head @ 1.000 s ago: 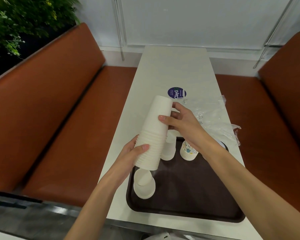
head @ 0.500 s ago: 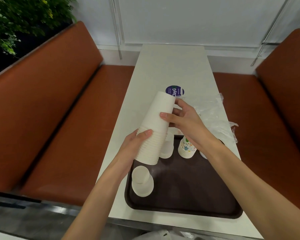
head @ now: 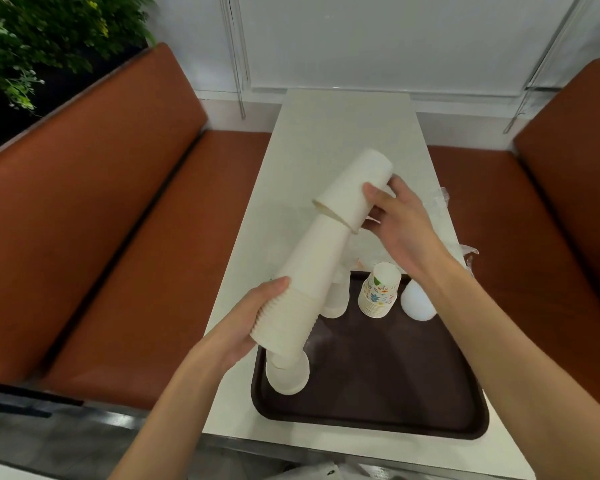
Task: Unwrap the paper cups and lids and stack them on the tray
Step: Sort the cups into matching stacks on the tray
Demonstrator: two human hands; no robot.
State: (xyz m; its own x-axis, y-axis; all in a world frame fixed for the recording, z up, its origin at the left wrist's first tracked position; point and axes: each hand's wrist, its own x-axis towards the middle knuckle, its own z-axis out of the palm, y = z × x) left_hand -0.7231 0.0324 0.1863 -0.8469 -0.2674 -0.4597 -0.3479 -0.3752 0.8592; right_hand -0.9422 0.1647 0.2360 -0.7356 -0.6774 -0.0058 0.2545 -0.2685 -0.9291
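Observation:
My left hand (head: 246,323) grips the wide rim end of a long stack of white paper cups (head: 305,282), held tilted above the left part of the dark brown tray (head: 388,382). My right hand (head: 400,226) grips a few top cups (head: 354,192), lifted partly off the stack's narrow end and angled to the right. On the tray stand a short white cup stack (head: 288,374) near the front left, another white stack (head: 336,299), a patterned cup stack (head: 378,294) and white lids (head: 418,303) at the back.
Clear plastic wrapping (head: 447,230) lies on the white table (head: 326,133) behind the tray, mostly behind my right hand. Brown benches (head: 118,237) flank the table on both sides. A plant (head: 32,46) stands at the far left.
My right hand has pulled a few top cups upward off the long stack and tipped them. The stack in my left hand now leans further to the right.

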